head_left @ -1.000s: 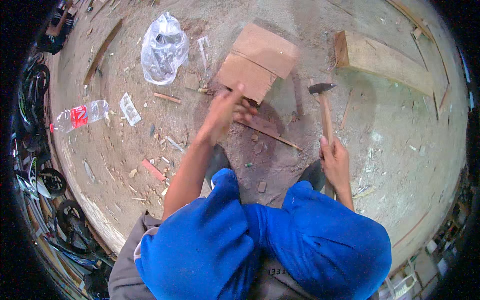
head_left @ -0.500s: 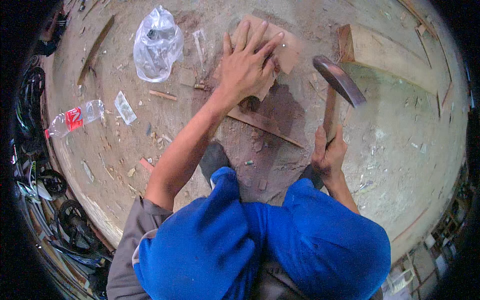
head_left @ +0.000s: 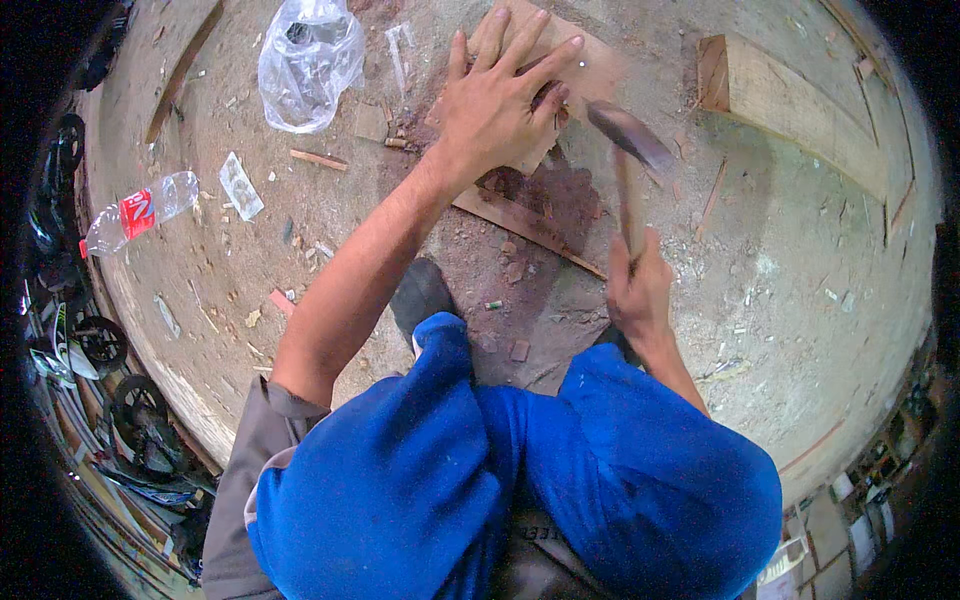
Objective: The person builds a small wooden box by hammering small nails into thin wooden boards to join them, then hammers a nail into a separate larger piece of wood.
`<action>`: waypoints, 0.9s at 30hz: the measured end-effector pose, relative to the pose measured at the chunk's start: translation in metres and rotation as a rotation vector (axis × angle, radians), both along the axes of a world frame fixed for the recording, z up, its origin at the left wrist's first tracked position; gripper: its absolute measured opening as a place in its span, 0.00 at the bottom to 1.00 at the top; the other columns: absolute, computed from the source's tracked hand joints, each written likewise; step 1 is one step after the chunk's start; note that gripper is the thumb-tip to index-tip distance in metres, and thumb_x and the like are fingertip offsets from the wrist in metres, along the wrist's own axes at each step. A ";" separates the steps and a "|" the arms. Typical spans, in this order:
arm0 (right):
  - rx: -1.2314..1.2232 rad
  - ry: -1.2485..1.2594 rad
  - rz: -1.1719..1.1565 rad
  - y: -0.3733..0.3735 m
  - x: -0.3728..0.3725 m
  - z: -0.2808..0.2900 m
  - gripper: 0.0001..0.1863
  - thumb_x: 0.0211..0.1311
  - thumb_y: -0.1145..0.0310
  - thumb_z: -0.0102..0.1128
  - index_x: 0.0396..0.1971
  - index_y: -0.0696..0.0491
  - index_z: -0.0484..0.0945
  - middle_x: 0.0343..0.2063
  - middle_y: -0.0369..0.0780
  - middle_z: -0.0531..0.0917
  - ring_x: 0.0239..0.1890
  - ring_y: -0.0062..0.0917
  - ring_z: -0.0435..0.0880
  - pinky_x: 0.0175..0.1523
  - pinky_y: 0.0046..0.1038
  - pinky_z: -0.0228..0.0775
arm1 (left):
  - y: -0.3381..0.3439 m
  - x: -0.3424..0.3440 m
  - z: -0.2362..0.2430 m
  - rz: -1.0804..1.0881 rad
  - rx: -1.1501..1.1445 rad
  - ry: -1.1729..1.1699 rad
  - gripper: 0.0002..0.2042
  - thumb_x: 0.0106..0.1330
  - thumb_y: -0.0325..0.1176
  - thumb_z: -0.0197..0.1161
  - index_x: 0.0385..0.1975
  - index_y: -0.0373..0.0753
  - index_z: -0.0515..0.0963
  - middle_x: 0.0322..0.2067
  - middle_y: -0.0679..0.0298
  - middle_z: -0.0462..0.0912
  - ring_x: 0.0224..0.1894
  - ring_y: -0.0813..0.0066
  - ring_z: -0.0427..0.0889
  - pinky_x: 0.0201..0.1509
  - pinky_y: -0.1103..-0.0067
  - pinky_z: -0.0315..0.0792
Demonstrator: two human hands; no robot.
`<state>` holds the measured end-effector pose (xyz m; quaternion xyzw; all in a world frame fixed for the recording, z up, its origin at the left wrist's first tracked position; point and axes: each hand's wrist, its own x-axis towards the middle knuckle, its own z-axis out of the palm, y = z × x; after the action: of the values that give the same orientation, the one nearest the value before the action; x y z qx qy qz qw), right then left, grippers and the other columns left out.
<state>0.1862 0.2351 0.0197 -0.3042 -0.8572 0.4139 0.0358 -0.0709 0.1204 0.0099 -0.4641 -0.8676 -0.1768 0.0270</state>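
Note:
My left hand point(head_left: 503, 112) lies with fingers spread over a flat brown piece of wood point(head_left: 597, 80), pressing on its top. A small bright dot shows on the wood beside the fingertips; I cannot tell if it is a nail head. My right hand point(head_left: 642, 288) is wrapped round the wooden handle of a hammer point(head_left: 628, 205). The dark hammer head is blurred and hangs just right of the wood, near my left thumb. Beneath my left wrist a thin wooden strip point(head_left: 530, 230) slants across the dirt ground.
A thick wooden beam point(head_left: 800, 115) lies at the right. To the left are a clear plastic bag point(head_left: 310, 75), a plastic bottle with a red label point(head_left: 138, 213), a clear wrapper point(head_left: 240, 187) and wood scraps. Bicycle-like wheels point(head_left: 140, 410) line the far left edge.
The hammer has moved left toward the wood, and its head is now blurred. My left hand keeps its place on the wood. The whole view has shifted slightly.

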 end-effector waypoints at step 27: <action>0.139 -0.183 0.064 0.015 -0.023 0.011 0.17 0.75 0.59 0.55 0.40 0.61 0.74 0.18 0.50 0.80 0.20 0.43 0.83 0.27 0.39 0.72 | 0.001 -0.003 -0.009 -0.003 0.059 -0.031 0.24 0.76 0.45 0.52 0.71 0.54 0.70 0.76 0.55 0.60 0.78 0.43 0.51 0.77 0.52 0.46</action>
<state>0.1636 0.2503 0.0309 -0.3099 -0.8928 0.3251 -0.0347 -0.0735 0.1212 0.0005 -0.4617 -0.8615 -0.2095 0.0268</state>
